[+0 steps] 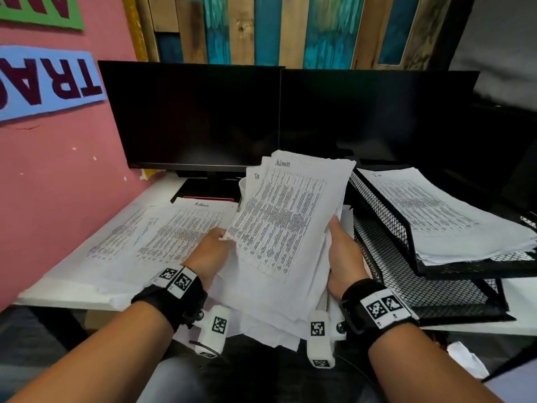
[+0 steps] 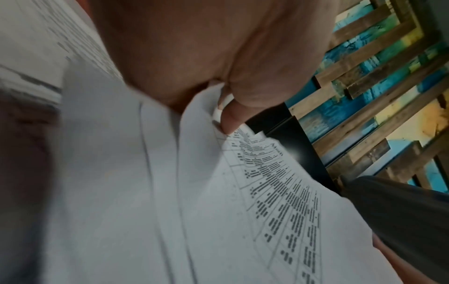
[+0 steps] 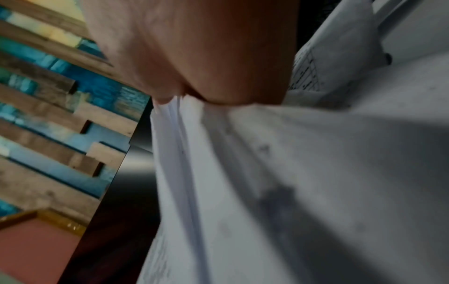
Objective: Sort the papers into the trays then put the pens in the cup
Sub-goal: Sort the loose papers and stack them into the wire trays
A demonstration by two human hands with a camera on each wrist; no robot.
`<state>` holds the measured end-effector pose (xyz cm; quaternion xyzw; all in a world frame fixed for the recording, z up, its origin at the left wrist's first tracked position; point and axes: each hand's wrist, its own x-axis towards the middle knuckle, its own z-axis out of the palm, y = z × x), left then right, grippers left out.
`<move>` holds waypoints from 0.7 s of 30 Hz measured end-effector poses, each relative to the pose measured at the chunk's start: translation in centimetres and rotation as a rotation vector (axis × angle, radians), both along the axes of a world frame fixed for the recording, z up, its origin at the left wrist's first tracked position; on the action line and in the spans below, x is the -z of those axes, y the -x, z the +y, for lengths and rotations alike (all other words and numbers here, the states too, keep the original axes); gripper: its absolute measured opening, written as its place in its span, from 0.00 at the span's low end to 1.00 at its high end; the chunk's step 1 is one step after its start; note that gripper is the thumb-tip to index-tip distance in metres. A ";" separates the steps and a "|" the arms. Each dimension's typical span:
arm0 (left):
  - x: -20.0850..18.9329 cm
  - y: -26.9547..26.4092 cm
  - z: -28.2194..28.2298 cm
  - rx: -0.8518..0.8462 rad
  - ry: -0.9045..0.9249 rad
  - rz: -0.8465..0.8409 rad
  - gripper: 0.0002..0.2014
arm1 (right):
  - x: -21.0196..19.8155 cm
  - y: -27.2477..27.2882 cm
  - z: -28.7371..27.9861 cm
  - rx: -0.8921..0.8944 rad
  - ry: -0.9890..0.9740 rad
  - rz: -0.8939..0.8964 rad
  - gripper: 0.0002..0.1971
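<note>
A loose stack of printed papers [image 1: 284, 222] is held up over the desk's front edge, its top sheet headed "Admin". My left hand [image 1: 213, 251] pinches the top sheet's left edge; the left wrist view shows the thumb pressed on the printed sheet [image 2: 279, 192]. My right hand [image 1: 344, 251] grips the stack's right side, and the right wrist view shows several sheet edges [image 3: 175, 134] clamped under it. A black mesh tray rack [image 1: 406, 257] stands at the right, its upper tray holding a paper pile [image 1: 430, 210]. A white cup [image 1: 242, 184] peeks out behind the stack. No pens are visible.
More printed sheets [image 1: 162, 231], one headed "Admin", lie flat on the white desk [image 1: 64, 289] at the left. Two dark monitors [image 1: 203, 117] stand behind. A pink wall borders the left side.
</note>
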<state>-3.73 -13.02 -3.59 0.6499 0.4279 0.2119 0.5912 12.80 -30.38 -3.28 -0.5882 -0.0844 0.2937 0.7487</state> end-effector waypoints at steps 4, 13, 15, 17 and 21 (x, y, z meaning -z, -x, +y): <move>0.5 -0.2 -0.4 -0.026 -0.042 -0.030 0.06 | 0.4 0.5 0.1 -0.005 0.006 -0.136 0.23; -2.6 0.6 -1.0 0.106 -0.198 -0.117 0.26 | -1.8 0.5 -0.2 0.021 0.108 -0.456 0.12; -4.3 0.2 -1.2 0.111 -0.292 -0.167 0.22 | -3.5 1.3 -0.1 0.019 0.065 -0.553 0.11; -6.0 -0.2 -1.3 0.068 -0.382 -0.212 0.18 | -4.9 2.0 0.1 0.025 0.036 -0.662 0.11; -7.7 -0.4 -1.1 -0.007 -0.526 -0.347 0.16 | -6.1 2.8 0.4 0.098 -0.004 -0.756 0.16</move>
